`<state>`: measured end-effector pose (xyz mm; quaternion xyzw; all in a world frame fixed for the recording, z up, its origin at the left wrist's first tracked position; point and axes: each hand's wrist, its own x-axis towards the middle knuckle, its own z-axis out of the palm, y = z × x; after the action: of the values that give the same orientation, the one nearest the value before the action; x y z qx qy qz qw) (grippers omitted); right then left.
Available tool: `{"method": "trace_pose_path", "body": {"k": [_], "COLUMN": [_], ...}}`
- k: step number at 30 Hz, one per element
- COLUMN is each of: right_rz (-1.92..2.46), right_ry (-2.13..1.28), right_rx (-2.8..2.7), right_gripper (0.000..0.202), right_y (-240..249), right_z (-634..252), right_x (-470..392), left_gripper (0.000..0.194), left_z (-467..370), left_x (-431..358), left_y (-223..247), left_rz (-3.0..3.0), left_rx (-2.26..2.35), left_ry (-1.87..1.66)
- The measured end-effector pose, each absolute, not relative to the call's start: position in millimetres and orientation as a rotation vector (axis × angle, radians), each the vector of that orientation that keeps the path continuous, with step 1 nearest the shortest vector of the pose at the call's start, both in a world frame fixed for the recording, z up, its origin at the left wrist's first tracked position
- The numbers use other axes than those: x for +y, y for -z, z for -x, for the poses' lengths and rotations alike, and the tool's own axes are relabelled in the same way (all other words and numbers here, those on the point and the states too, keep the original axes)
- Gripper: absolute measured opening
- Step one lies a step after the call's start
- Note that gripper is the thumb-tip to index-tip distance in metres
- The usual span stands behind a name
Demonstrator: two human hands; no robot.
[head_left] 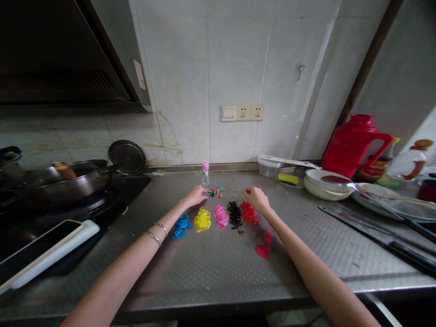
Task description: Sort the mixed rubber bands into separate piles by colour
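My left hand [196,195] is at the left edge of a small mixed-colour pile of bands [215,192], fingers pressed together; what they hold is too small to make out. My right hand [255,198] hovers just behind the red pile [250,213], its fingers closed in a pinch with contents hidden. In a row nearer the front lie blue [182,226], yellow [203,219], pink [221,217] and black [235,215] piles. A red heart-shaped piece [264,246] rests by my right forearm. Behind the mixed pile stands a small bottle with a pink cap [205,172].
A pan [64,186] sits on the stove at left, with a phone [44,247] in front. At right are bowls [327,187], a yellow sponge [288,178], a red jug [352,145] and a long knife [361,229] on the metal counter [204,277].
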<state>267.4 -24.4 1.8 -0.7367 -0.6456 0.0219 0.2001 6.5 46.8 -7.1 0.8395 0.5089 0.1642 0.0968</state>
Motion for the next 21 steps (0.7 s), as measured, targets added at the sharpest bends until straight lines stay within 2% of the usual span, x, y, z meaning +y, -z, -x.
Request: {"method": "trace_pose_path", "body": {"k": [6, 15, 21], "right_rz": [2.063, 2.041, 2.062], "right_ry": [-0.05, -0.016, -0.022], "right_rx": [-1.814, -1.828, -1.834], "right_gripper": [0.038, 0.036, 0.035], "right_y": [0, 2, 1], "right_z": [-267, -266, -266], "right_x": [-23, -22, -23], "left_gripper": [0.019, 0.028, 0.023], "left_z": [-14, -15, -16], "left_x": [41, 38, 38], "left_y": [4, 3, 2], "left_rz": [-2.428, -2.361, -2.308], "left_rx": [1.582, 1.513, 1.522], "left_ry": [-0.534, -0.584, -0.628]}}
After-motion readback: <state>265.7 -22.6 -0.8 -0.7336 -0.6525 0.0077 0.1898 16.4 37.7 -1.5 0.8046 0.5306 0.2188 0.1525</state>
